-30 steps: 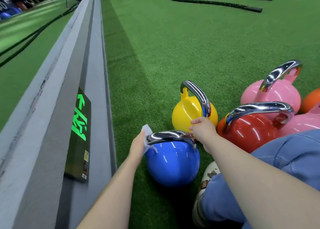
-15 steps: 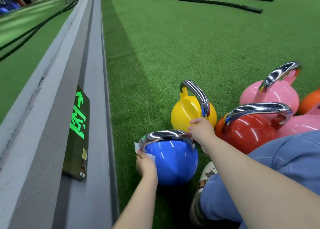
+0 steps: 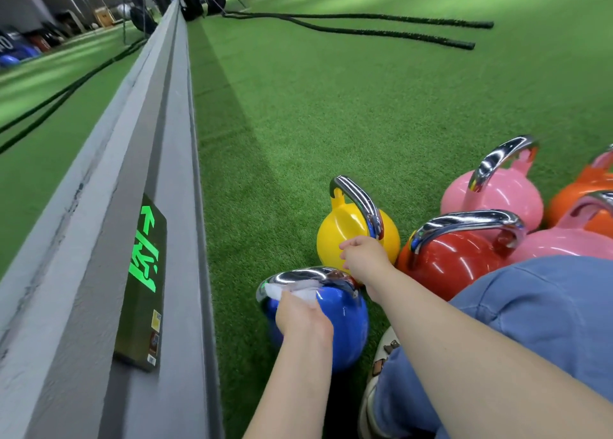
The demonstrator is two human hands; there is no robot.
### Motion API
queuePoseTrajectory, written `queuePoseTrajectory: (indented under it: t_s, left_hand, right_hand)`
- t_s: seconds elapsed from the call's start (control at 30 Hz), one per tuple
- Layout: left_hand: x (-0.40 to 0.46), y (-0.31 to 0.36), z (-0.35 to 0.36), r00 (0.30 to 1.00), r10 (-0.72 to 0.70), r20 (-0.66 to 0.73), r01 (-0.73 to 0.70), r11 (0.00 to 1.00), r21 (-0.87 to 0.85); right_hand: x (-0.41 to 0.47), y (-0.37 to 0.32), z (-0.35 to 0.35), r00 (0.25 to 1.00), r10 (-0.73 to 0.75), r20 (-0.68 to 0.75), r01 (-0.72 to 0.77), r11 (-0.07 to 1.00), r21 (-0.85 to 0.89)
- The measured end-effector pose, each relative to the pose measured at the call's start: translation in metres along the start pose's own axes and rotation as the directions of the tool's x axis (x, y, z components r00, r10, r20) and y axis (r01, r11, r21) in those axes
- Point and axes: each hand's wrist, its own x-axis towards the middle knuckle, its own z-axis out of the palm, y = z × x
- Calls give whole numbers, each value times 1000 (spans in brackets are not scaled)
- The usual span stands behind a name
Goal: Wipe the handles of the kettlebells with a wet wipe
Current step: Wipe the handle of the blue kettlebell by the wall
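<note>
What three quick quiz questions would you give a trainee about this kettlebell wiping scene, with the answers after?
1. True or false: the left hand is pressing the white wipe against the handle of the blue kettlebell.
2. Multiple choice: which kettlebell stands directly beyond the right hand? A) orange kettlebell B) yellow kettlebell C) pink kettlebell
3. Fill in: the lit green sign is fixed to the grey ____ on the left.

Key:
1. True.
2. B. The red kettlebell is to its right.
3. Ledge.
</note>
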Motion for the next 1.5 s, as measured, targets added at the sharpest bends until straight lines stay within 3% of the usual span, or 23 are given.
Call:
queuePoseTrajectory:
  t_s: [0.13, 0.23, 0.4, 0.6, 0.83, 0.97, 1.1, 1.37, 1.5]
  left_hand:
    - [-32, -12, -4, 957, 63, 282, -31, 993, -118]
    - [-39, -7, 0, 846, 13, 533, 63, 990, -122]
    - [-61, 6, 13, 702, -27, 711, 122, 989, -83]
    - [-94, 8, 33, 595, -81, 799, 132, 991, 2]
    - [-127, 2, 81, 502, -102, 859, -184, 957, 222]
    - [-156, -2, 110, 377, -127, 917, -429, 854, 295]
    - [-183, -16, 136, 303, -193, 933, -603, 720, 344]
    - [-280, -82, 185, 135, -358, 924, -731, 593, 337]
    - [-348, -149, 199, -8, -433, 901, -793, 552, 258]
  right_hand:
    - [-13, -16, -12, 991, 75, 112, -81, 995, 55]
    - [-20, -27, -22, 985, 57, 162, -73, 993, 95]
    - [-35, -42, -41, 992, -14, 126, -8, 986, 169]
    - [-52, -53, -88, 981, -195, -23, 194, 944, 267]
    - [-63, -71, -153, 939, -271, -213, 327, 895, 304]
    - [-72, -77, -208, 899, -310, -309, 396, 876, 274]
    - [-91, -76, -267, 860, -381, -339, 468, 854, 227]
    - [-154, -69, -396, 780, -429, -456, 460, 887, -48]
    - [-205, -35, -466, 701, -379, -604, 420, 904, -80]
